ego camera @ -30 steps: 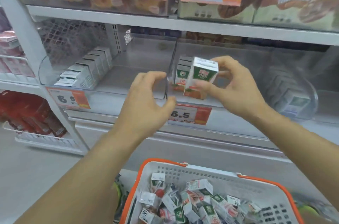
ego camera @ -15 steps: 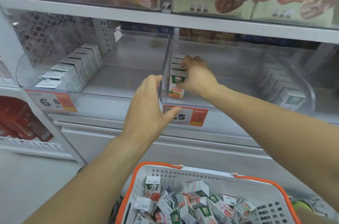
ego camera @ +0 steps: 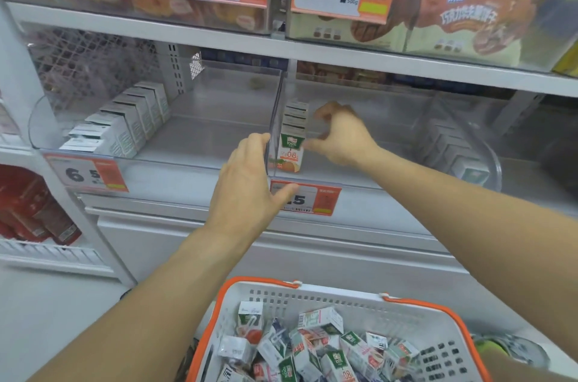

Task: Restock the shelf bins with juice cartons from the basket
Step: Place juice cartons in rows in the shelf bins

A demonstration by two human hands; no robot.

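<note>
- The right hand (ego camera: pixel 341 139) is inside the middle clear bin (ego camera: pixel 359 175) at the centre of the frame; its grip is loosely spread, the thumb tip just beside or touching the front juice carton (ego camera: pixel 291 152), which of the two I cannot tell
- That carton stands upright at the head of a short row against the bin's left wall
- The left hand (ego camera: pixel 247 191) rests on the clear divider (ego camera: pixel 275 119), fingers hooked over its front edge
- The white basket (ego camera: pixel 344 297) with orange rim, lower centre, holds a jumble of cartons (ego camera: pixel 316 350)
- The left bin (ego camera: pixel 200 156) holds a row of white cartons (ego camera: pixel 125 125)
</note>
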